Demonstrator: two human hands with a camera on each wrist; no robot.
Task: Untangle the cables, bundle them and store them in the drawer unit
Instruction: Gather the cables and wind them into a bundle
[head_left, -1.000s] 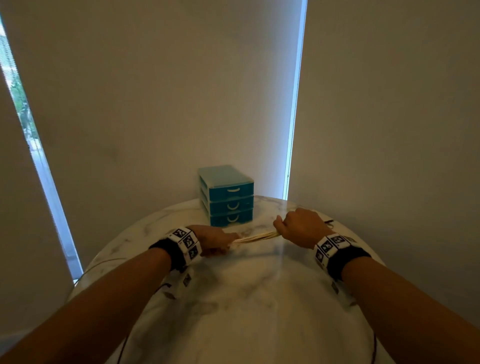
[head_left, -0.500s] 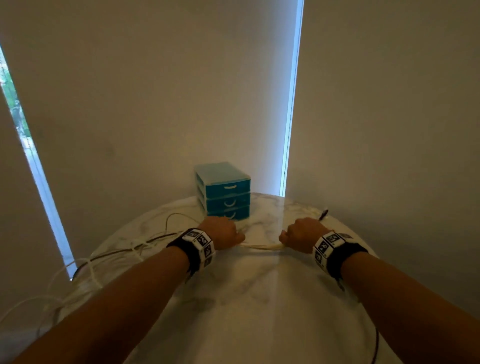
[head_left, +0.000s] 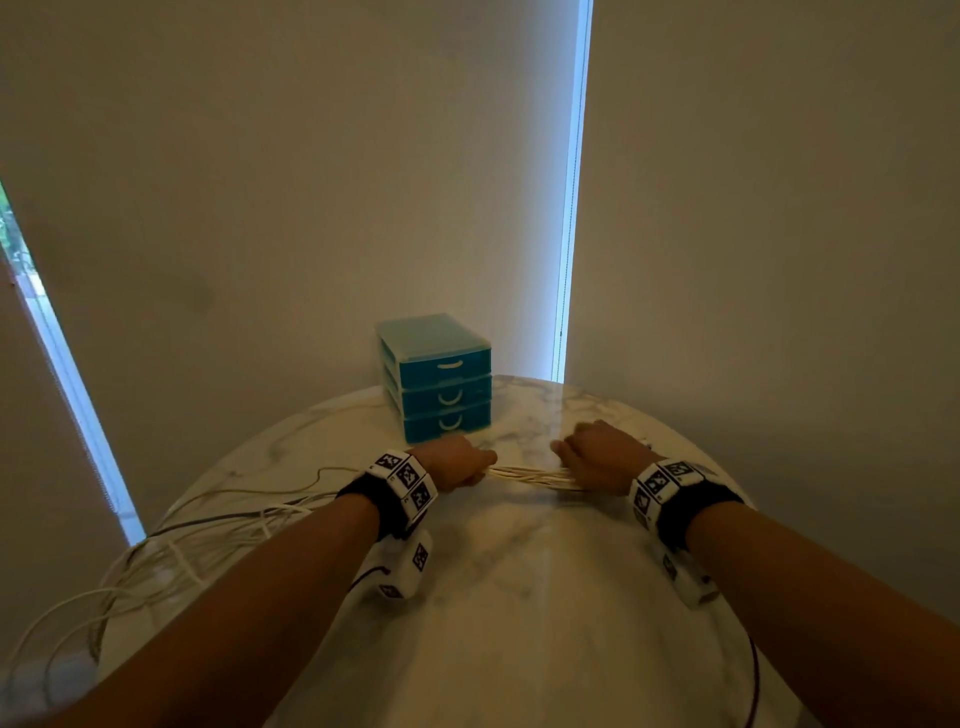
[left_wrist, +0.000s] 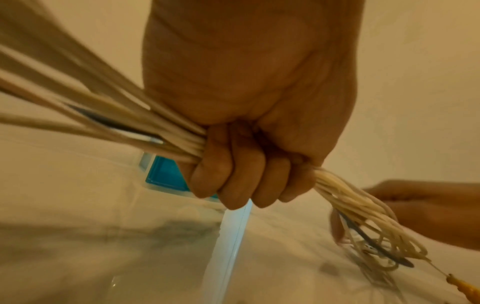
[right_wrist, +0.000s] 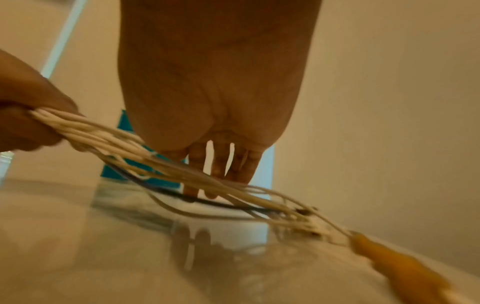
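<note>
A bundle of white cables (head_left: 524, 475) with one dark strand runs between my two hands just above the marble table (head_left: 519, 613). My left hand (head_left: 460, 465) grips it in a full fist (left_wrist: 241, 181); the strands fan out to its left (left_wrist: 78, 107). My right hand (head_left: 597, 457) is over the other end, its straight, spread fingers (right_wrist: 226, 164) pointing down and touching the strands (right_wrist: 155, 162). Connector ends and an orange plug (right_wrist: 405, 265) trail past it. The teal drawer unit (head_left: 444, 382) stands behind the hands, all three drawers closed.
Loose white and dark cable lengths (head_left: 208, 525) sprawl across the table's left side and hang over its edge. A plain blind or wall stands close behind the table, with bright window slits at left and centre. A dark lead hangs at the table's right edge (head_left: 756, 675).
The bundle, held taut and raised a second ago, now sits lower near the table top. My right hand has gone from a fist to straight fingers. The view shifted, showing the loose cables at left.
</note>
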